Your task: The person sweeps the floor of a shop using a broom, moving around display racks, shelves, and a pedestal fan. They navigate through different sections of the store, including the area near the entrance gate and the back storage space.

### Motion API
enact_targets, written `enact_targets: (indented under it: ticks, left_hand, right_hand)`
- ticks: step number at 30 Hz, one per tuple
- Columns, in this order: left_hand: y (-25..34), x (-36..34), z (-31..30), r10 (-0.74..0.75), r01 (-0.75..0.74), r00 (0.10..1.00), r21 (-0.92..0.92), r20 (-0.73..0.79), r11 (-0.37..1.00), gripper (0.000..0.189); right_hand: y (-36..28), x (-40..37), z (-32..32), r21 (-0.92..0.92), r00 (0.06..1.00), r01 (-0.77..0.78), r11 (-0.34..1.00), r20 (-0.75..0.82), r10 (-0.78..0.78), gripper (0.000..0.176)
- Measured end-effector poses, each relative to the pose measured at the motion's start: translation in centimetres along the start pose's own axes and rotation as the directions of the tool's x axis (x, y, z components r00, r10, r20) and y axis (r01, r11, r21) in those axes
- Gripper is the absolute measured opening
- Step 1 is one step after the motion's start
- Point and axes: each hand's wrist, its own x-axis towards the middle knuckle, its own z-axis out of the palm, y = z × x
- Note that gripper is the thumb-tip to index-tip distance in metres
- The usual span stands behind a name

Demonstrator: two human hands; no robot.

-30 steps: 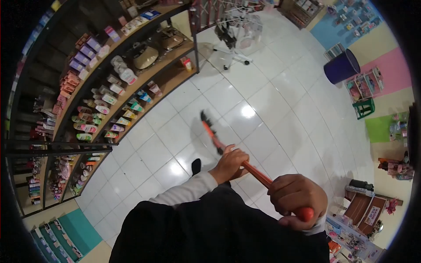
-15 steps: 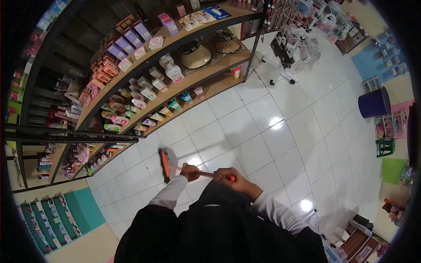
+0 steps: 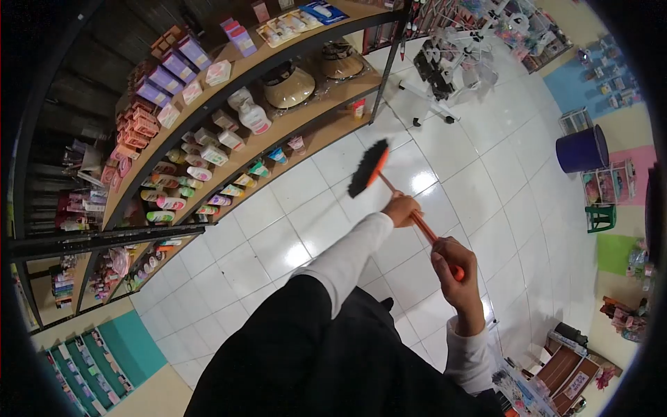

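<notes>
Strong light whitens the glossy floor tiles (image 3: 514,208), leaving patches of glare, while the back panel (image 3: 83,87) behind the shelf boards (image 3: 240,66) sits in dim shade. The broom head (image 3: 368,169) looks slightly soft-edged. Wide-angle distortion bows straight lines; black vignetting swallows the corners.

Open floor (image 3: 507,201) right of the broom (image 3: 368,168) towards purple bin (image 3: 582,149); shelf (image 3: 285,122) left, wheeled stand (image 3: 432,103) seemingly beyond
</notes>
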Motion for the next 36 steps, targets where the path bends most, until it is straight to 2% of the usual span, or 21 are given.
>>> enact_targets:
  ticks: [2, 3, 4, 7, 8, 10, 13, 14, 15, 16, 17, 18, 20, 21, 22, 24, 26, 29, 32, 34, 36]
  left_hand:
    - [2.3, 1.2, 2.1, 0.016, -0.015, 1.000, -0.028, 0.011, 0.999, 0.029]
    - [3.3, 1.3, 3.8, 0.058, -0.063, 0.995, -0.060, -0.084, 0.996, 0.029]
    - [3.9, 1.1, 5.1, 0.096, -0.113, 0.979, -0.083, -0.180, 0.990, 0.028]
    - [7.7, -0.3, 4.4, 0.115, -0.124, 0.989, -0.086, -0.096, 0.989, 0.028]
    - [9.4, -1.0, 3.4, 0.130, -0.143, 0.983, -0.099, -0.128, 0.985, 0.029]
    - [13.2, -3.7, 0.2, 0.156, -0.180, 0.971, -0.125, -0.184, 0.976, 0.031]
    - [17.5, -8.8, -4.7, 0.151, -0.169, 0.967, -0.070, -0.206, 0.983, 0.037]
    - [18.0, -10.6, -5.5, 0.105, -0.113, 0.981, -0.043, -0.164, 0.993, 0.040]
    - [18.7, -12.5, -7.8, 0.024, -0.040, 0.988, -0.104, -0.150, 0.994, 0.042]
    - [18.1, -14.5, -8.3, -0.036, 0.027, 0.993, -0.074, -0.114, 0.997, 0.042]
    - [17.2, -16.8, -8.9, -0.063, 0.061, 0.985, -0.018, -0.163, 0.998, 0.041]
    - [16.2, -18.9, -9.3, -0.003, 0.037, 0.975, 0.145, -0.223, 0.989, 0.040]
    - [12.6, -23.6, -10.2, -0.095, 0.136, 0.981, 0.246, -0.171, 0.960, 0.035]
    - [10.8, -25.6, -11.1, -0.239, 0.260, 0.965, 0.264, -0.110, 0.929, 0.029]
    - [7.2, -28.0, -9.8, -0.404, 0.352, 0.914, 0.413, 0.043, 0.840, 0.025]
    - [1.9, -31.6, -9.7, -0.614, 0.537, 0.741, 0.310, 0.271, 0.785, 0.027]
    - [-2.1, -32.8, -8.8, -0.688, 0.559, 0.630, 0.405, 0.360, 0.724, 0.025]
    - [-6.4, -30.6, -6.9, -0.583, 0.483, 0.769, 0.361, 0.261, 0.798, 0.022]
    - [-7.8, -22.8, -4.7, -0.462, 0.404, 0.854, 0.256, 0.240, 0.878, 0.020]
    - [-5.8, -16.6, -4.4, -0.379, 0.323, 0.897, 0.248, 0.227, 0.913, 0.020]
    - [-2.9, -11.3, -4.1, -0.243, 0.208, 0.953, 0.193, 0.181, 0.959, 0.021]
  right_hand:
    - [-0.5, -0.9, -1.1, -0.040, 1.000, -0.009, 0.999, -0.028, 0.008, 0.012]
    - [-1.1, -1.3, -1.6, -0.073, 0.999, -0.036, 0.997, -0.020, 0.034, 0.013]
    - [-1.7, -1.7, -1.8, -0.112, 0.999, -0.024, 0.993, 0.023, 0.027, 0.013]
    - [-4.7, -3.1, -3.3, -0.232, 0.983, 0.058, 0.971, 0.185, -0.014, 0.012]
    - [-6.3, -3.5, -4.1, -0.263, 0.963, 0.109, 0.959, 0.267, -0.036, 0.012]
    - [-9.5, -4.5, -5.2, -0.188, 0.932, 0.267, 0.945, 0.301, -0.203, 0.016]
    - [-11.8, -5.1, -6.1, 0.199, 0.852, 0.443, 0.874, 0.209, -0.479, 0.029]
    - [-12.1, -4.9, -6.0, 0.297, 0.862, 0.424, 0.856, 0.160, -0.482, 0.030]
    - [-12.1, -4.8, -5.8, 0.401, 0.905, 0.331, 0.854, 0.120, -0.408, 0.031]
    - [-11.9, -4.8, -5.4, 0.503, 0.942, 0.234, 0.832, 0.093, -0.321, 0.031]
    - [-11.8, -4.4, -4.3, 0.546, 0.969, 0.152, 0.824, 0.081, -0.232, 0.032]
    - [-11.4, -3.9, -2.9, 0.587, 0.988, 0.068, 0.807, 0.074, -0.137, 0.033]
    - [-8.6, -2.5, -0.4, 0.637, 0.942, -0.197, 0.745, 0.332, -0.035, 0.026]
    - [-6.6, -1.7, 1.5, 0.547, 0.875, -0.302, 0.781, 0.484, 0.000, 0.022]
    - [-4.2, -1.2, 3.9, 0.439, 0.784, -0.390, 0.809, 0.619, 0.042, 0.018]
    - [0.7, -1.9, 9.7, 0.455, 0.757, -0.264, 0.850, 0.644, -0.110, 0.011]
    - [5.3, -3.6, 14.3, 0.519, 0.760, -0.135, 0.844, 0.601, -0.247, 0.006]
    - [6.0, -3.8, 14.7, 0.443, 0.818, -0.035, 0.896, 0.528, -0.229, 0.003]
    - [5.4, -3.0, 11.3, 0.459, 0.933, 0.030, 0.888, 0.306, -0.190, 0.003]
    - [4.0, -2.4, 7.9, 0.450, 0.976, 0.056, 0.891, 0.164, -0.145, 0.006]
    - [1.5, -1.9, 3.8, 0.188, 0.976, -0.085, 0.979, 0.211, 0.044, 0.010]
